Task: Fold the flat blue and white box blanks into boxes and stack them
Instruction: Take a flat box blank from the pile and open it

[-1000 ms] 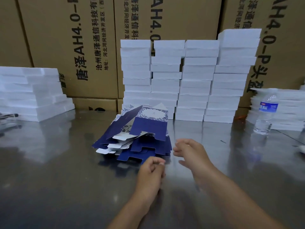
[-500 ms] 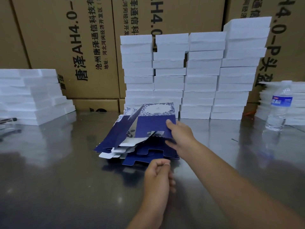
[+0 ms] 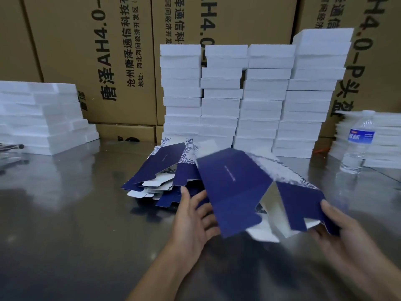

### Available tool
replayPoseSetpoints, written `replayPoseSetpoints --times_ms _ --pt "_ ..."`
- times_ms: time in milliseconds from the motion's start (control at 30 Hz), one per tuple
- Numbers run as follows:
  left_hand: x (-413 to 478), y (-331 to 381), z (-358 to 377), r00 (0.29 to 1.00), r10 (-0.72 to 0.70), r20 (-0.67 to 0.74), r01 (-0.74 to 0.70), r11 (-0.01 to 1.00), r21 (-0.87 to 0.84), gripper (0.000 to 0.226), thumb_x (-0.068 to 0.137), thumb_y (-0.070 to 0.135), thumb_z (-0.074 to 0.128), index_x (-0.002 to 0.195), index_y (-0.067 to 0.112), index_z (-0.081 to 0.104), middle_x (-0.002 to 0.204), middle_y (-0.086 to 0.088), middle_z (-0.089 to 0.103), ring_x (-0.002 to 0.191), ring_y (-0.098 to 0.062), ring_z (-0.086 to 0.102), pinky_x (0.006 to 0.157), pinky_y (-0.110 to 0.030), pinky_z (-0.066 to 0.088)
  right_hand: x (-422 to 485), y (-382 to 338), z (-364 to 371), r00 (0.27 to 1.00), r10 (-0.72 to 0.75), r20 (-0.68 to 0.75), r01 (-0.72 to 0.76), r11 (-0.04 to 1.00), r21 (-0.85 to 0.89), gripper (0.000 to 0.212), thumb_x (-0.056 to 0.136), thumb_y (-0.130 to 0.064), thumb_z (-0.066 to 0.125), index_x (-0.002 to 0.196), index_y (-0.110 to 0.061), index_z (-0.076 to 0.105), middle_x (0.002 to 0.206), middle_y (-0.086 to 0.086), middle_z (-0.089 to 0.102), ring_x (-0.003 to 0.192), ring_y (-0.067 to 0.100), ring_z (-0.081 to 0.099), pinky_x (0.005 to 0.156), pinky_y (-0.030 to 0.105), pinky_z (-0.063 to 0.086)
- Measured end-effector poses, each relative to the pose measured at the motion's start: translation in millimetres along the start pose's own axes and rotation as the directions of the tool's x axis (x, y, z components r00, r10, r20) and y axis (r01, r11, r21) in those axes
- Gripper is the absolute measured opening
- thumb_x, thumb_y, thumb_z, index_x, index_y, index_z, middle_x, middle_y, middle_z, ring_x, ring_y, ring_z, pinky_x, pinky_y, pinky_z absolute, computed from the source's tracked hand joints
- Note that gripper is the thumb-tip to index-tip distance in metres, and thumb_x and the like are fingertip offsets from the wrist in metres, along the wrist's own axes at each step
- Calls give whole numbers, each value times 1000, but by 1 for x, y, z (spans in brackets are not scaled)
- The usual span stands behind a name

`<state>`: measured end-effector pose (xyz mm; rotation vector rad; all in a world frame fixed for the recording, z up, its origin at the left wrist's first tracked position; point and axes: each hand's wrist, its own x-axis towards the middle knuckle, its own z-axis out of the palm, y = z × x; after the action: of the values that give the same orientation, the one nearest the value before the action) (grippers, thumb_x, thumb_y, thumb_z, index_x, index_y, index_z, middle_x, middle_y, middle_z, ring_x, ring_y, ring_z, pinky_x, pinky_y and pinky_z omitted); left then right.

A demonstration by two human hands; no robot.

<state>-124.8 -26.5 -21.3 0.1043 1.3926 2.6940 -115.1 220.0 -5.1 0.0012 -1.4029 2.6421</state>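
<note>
Lifted off the pile half a second ago, one blue and white blank now hangs above the steel table between both hands, partly popped open so its white inside shows. The right hand has drawn back from the pile toward 4 o'clock and pinches the blank's lower right flap, thumb on top and fingers underneath. The left hand, a loose fist before, has opened: its fingers are spread and straight at the blank's left edge, at 9 o'clock of it, with the tips hidden behind the card, so contact cannot be told.

The pile of blanks lies where it was, at 11 o'clock of the left hand, its top sheet tilted up. Behind it at 12 o'clock, the stacks of white boxes stand against brown cartons. A lower white stack sits at 9 o'clock, and a water bottle stands at 2 o'clock.
</note>
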Motion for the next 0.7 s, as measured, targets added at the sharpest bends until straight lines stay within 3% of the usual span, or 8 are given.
replayPoseSetpoints --times_ms 100,167,233,300,333,433,633,700 --pt "0 -9 4 1000 20 -18 -15 964 264 56 77 55 46 114 15 61 107 -6 72 93 -28 70 63 -34 58 7 7 -17 999 0 39 5 993 -118 29 94 -11 43 89 -6 71 91 7 73 75 11 70 61 25 58" --pt "1 -15 4 992 110 -59 -80 920 385 37 88 38 53 113 12 62 103 -6 73 93 -27 69 77 -41 57 12 11 -23 999 19 50 -7 977 -213 16 89 -11 50 97 -7 63 89 9 72 69 11 68 58 22 56" --pt "1 -15 1 981 181 -71 -130 883 452 25 96 27 50 110 13 64 100 -2 74 89 -21 70 83 -39 55 16 13 -27 997 31 70 -11 961 -275 23 78 -13 59 100 -11 61 88 9 73 68 17 68 56 30 55" --pt "0 -12 -2 977 204 -64 -152 873 462 21 97 22 48 109 14 64 98 0 75 84 -17 71 73 -28 56 19 13 -30 998 -2 59 20 951 -309 16 77 -15 62 92 -16 67 84 8 74 66 19 69 54 35 56" --pt "0 -11 -3 977 205 -53 -158 873 462 21 97 20 48 110 14 64 100 -1 74 86 -17 71 71 -26 56 19 12 -30 998 -35 42 47 941 -336 11 83 -16 61 84 -17 71 80 5 74 64 17 68 53 31 55" --pt "-2 -12 -6 980 199 -20 -164 859 486 23 96 19 49 115 13 61 108 -3 72 97 -22 69 75 -29 54 24 18 -36 985 -171 7 147 826 -545 29 93 -23 55 72 -10 70 69 -3 72 58 8 64 53 17 47" --pt "-3 -14 -3 970 231 -72 -156 825 543 25 96 29 49 108 16 66 103 -1 74 92 -19 70 76 -32 54 27 21 -38 972 -232 40 204 748 -631 29 96 -20 51 76 1 56 68 4 69 64 18 58 62 29 43" --pt "-2 -16 2 958 247 -145 -115 796 594 34 97 39 44 97 18 71 93 3 75 82 -14 71 72 -29 51 27 21 -38 969 -242 52 216 726 -653 32 96 -21 50 72 -1 51 58 -5 64 57 12 54 56 24 39"
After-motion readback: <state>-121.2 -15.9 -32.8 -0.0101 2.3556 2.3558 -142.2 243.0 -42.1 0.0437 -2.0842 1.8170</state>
